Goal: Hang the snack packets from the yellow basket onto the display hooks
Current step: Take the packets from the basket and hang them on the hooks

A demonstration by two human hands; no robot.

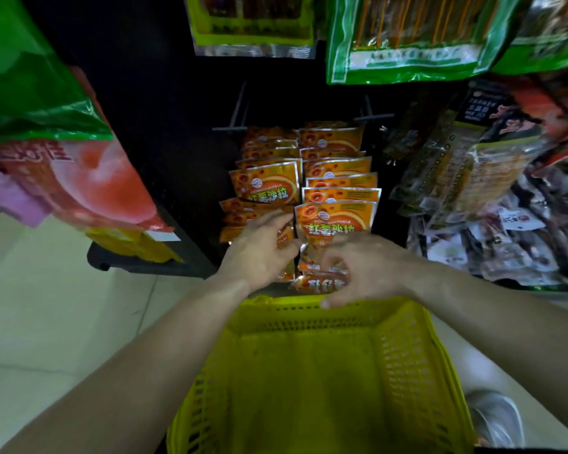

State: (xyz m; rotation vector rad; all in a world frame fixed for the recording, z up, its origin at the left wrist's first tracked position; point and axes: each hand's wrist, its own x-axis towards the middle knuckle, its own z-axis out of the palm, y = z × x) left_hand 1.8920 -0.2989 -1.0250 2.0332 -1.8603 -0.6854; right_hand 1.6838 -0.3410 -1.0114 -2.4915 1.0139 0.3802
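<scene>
The yellow basket stands on the floor below me, and I see no packets inside it. Orange snack packets hang in two columns on the black display hooks ahead. My left hand reaches into the lower left column, its fingers stretched out against the packets there. My right hand is just above the basket's far rim, its fingers curled round an orange packet at the bottom of the right column. More orange packets sit below, partly hidden by both hands.
Green packets hang overhead. A green and red bag juts in from the left. Dark mixed snack packets crowd the right side. A black shelf base sits on the pale tiled floor, and a grey shoe shows at lower right.
</scene>
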